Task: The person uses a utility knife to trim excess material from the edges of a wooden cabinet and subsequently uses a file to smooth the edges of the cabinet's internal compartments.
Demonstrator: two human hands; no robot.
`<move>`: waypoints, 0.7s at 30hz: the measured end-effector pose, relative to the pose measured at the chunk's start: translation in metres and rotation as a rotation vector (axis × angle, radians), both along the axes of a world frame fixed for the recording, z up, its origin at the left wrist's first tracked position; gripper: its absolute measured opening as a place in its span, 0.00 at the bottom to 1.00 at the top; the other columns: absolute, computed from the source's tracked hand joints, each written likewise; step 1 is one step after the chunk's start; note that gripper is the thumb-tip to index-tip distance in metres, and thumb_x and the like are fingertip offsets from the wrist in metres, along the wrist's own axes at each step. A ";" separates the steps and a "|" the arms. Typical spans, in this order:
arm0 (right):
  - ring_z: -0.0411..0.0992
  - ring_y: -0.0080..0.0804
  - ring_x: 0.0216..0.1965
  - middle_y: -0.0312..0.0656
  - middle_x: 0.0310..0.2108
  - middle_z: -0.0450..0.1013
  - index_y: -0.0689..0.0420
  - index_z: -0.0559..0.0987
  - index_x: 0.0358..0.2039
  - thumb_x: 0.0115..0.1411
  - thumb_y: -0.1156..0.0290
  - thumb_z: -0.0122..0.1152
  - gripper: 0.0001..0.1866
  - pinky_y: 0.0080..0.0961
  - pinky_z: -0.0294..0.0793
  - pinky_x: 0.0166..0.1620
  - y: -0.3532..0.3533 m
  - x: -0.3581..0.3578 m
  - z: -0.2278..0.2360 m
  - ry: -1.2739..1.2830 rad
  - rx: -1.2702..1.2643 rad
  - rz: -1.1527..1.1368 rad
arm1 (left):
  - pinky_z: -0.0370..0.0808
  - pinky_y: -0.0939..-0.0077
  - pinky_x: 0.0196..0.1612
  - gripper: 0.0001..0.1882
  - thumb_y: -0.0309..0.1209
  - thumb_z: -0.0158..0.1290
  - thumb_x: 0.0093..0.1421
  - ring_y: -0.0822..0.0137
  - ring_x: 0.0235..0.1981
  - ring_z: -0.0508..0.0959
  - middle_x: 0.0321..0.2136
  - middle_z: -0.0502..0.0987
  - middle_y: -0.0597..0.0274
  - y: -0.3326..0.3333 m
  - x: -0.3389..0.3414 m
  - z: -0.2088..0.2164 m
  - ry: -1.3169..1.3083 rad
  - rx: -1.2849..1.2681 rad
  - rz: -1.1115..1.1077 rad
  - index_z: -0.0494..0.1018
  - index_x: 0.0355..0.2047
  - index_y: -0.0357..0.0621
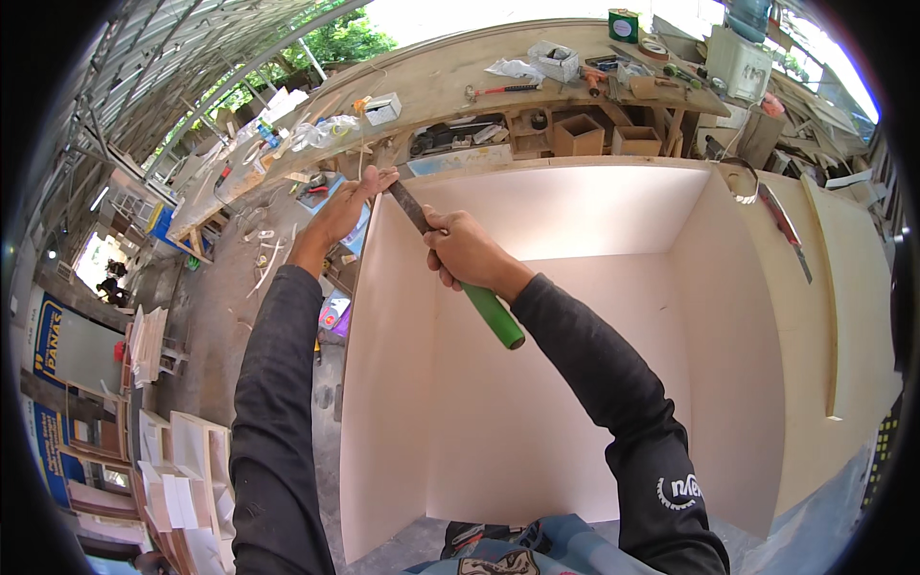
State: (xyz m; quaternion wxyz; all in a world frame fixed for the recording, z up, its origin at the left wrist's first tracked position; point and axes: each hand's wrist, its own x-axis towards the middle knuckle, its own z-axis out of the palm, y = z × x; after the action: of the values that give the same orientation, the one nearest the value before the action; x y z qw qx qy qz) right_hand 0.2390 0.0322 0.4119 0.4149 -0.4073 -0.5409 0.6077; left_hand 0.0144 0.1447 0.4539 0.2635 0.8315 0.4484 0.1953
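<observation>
My right hand (470, 251) is wrapped round a flat metal file (494, 314) with a long green handle. The file slants up and left, its blade reaching the far left corner of a large white-lined wooden box (556, 383), open toward me. At that corner my left hand (343, 209) lies with fingers stretched out and thumb apart, its fingertips beside the file's tip. Whether those fingertips press on the blade is hard to tell.
Beyond the box stands a long wooden workbench (431, 91) with a red-handled hammer (503, 90), a white basket (554, 61) and other tools. A red-handled handsaw (784, 226) lies on the panel at right. White panel pieces (182, 479) stand at lower left.
</observation>
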 end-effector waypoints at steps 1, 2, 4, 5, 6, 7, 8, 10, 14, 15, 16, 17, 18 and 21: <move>0.70 0.26 0.13 0.39 0.20 0.69 0.68 0.73 0.44 0.73 0.67 0.43 0.15 0.26 0.69 0.15 -0.002 -0.005 0.001 0.002 0.008 0.009 | 0.53 0.67 0.71 0.45 0.65 0.29 0.70 0.57 0.69 0.63 0.64 0.69 0.49 0.009 -0.010 -0.004 -0.024 -0.017 -0.025 0.73 0.59 0.36; 0.69 0.26 0.12 0.39 0.19 0.69 0.67 0.72 0.43 0.73 0.66 0.43 0.16 0.26 0.69 0.14 0.000 -0.011 0.003 0.005 0.015 0.020 | 0.52 0.66 0.72 0.45 0.66 0.28 0.70 0.57 0.69 0.63 0.64 0.70 0.48 0.021 -0.024 -0.010 -0.048 -0.033 -0.050 0.73 0.59 0.36; 0.69 0.26 0.12 0.38 0.19 0.68 0.67 0.72 0.42 0.73 0.66 0.44 0.15 0.26 0.69 0.14 0.011 -0.012 -0.001 0.003 0.038 0.005 | 0.53 0.65 0.72 0.47 0.68 0.24 0.69 0.55 0.68 0.64 0.63 0.71 0.48 0.031 -0.028 -0.015 -0.038 -0.042 -0.046 0.74 0.59 0.40; 0.69 0.26 0.12 0.38 0.19 0.67 0.67 0.72 0.41 0.73 0.66 0.44 0.15 0.26 0.69 0.14 0.017 -0.015 -0.004 0.003 0.050 0.000 | 0.53 0.63 0.72 0.48 0.69 0.22 0.68 0.54 0.67 0.66 0.62 0.72 0.49 0.034 -0.031 -0.017 0.000 -0.028 -0.004 0.74 0.59 0.44; 0.69 0.25 0.12 0.37 0.19 0.68 0.67 0.71 0.47 0.73 0.68 0.45 0.14 0.25 0.69 0.14 0.027 -0.018 -0.001 -0.016 0.070 0.000 | 0.54 0.62 0.71 0.49 0.71 0.19 0.67 0.53 0.66 0.68 0.61 0.72 0.50 0.038 -0.030 -0.013 0.031 -0.001 0.038 0.74 0.60 0.47; 0.68 0.24 0.12 0.37 0.20 0.68 0.68 0.71 0.52 0.72 0.69 0.45 0.16 0.24 0.68 0.15 0.033 -0.024 -0.002 -0.021 0.078 0.004 | 0.53 0.62 0.72 0.49 0.71 0.20 0.66 0.51 0.67 0.66 0.62 0.71 0.49 0.039 -0.032 -0.020 -0.005 -0.018 0.090 0.74 0.60 0.47; 0.67 0.23 0.13 0.37 0.21 0.68 0.68 0.70 0.58 0.72 0.71 0.45 0.19 0.23 0.68 0.15 0.038 -0.029 -0.003 -0.026 0.086 0.008 | 0.53 0.62 0.72 0.49 0.70 0.21 0.67 0.52 0.67 0.65 0.63 0.71 0.48 0.044 -0.035 -0.022 0.008 0.021 0.102 0.74 0.59 0.45; 0.67 0.22 0.13 0.36 0.21 0.68 0.67 0.71 0.58 0.72 0.72 0.46 0.18 0.22 0.67 0.15 0.046 -0.033 -0.007 0.008 0.031 0.022 | 0.52 0.64 0.72 0.47 0.69 0.24 0.68 0.54 0.68 0.63 0.63 0.70 0.47 0.047 -0.036 -0.019 0.027 0.100 0.129 0.74 0.59 0.41; 0.66 0.21 0.13 0.36 0.21 0.68 0.66 0.72 0.55 0.71 0.72 0.48 0.16 0.22 0.66 0.14 0.033 -0.015 -0.011 -0.007 0.052 -0.018 | 0.50 0.65 0.73 0.48 0.68 0.22 0.68 0.55 0.68 0.63 0.62 0.72 0.48 0.039 -0.021 -0.019 -0.140 0.081 -0.022 0.76 0.57 0.41; 0.66 0.21 0.13 0.36 0.21 0.68 0.66 0.73 0.54 0.71 0.72 0.48 0.15 0.21 0.66 0.15 0.026 -0.011 -0.004 -0.002 0.045 0.012 | 0.50 0.65 0.73 0.48 0.68 0.21 0.69 0.55 0.68 0.63 0.62 0.71 0.48 0.037 -0.029 -0.019 -0.100 0.065 -0.106 0.76 0.56 0.40; 0.65 0.21 0.13 0.36 0.21 0.68 0.66 0.73 0.52 0.71 0.72 0.48 0.15 0.21 0.66 0.15 0.018 0.002 0.002 -0.010 0.028 0.024 | 0.50 0.65 0.73 0.48 0.68 0.21 0.69 0.56 0.68 0.63 0.62 0.71 0.48 0.031 -0.024 -0.021 -0.114 0.042 -0.092 0.76 0.56 0.39; 0.65 0.21 0.13 0.36 0.21 0.68 0.67 0.73 0.51 0.71 0.72 0.49 0.14 0.21 0.66 0.15 0.014 0.006 0.003 -0.018 0.009 0.040 | 0.51 0.66 0.73 0.49 0.68 0.22 0.69 0.56 0.68 0.64 0.62 0.71 0.49 0.025 -0.022 -0.022 -0.127 0.019 -0.075 0.76 0.56 0.39; 0.65 0.20 0.13 0.36 0.21 0.68 0.66 0.74 0.51 0.70 0.72 0.49 0.14 0.21 0.66 0.15 0.017 0.004 0.003 -0.031 0.025 0.058 | 0.51 0.66 0.73 0.49 0.68 0.22 0.69 0.56 0.68 0.64 0.63 0.71 0.49 0.023 -0.020 -0.020 -0.142 0.008 -0.061 0.76 0.56 0.38; 0.65 0.20 0.13 0.36 0.20 0.68 0.66 0.74 0.50 0.70 0.73 0.49 0.13 0.21 0.66 0.15 0.036 -0.009 -0.001 -0.057 0.068 0.099 | 0.51 0.66 0.72 0.50 0.68 0.22 0.69 0.56 0.67 0.66 0.62 0.72 0.47 0.034 -0.039 -0.020 -0.155 0.000 0.007 0.76 0.55 0.35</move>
State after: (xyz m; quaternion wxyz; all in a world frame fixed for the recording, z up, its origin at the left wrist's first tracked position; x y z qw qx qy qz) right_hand 0.2299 0.0682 0.4106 0.3823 -0.3829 -0.5925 0.5969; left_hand -0.0247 0.1784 0.4335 0.2968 0.8124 0.4294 0.2599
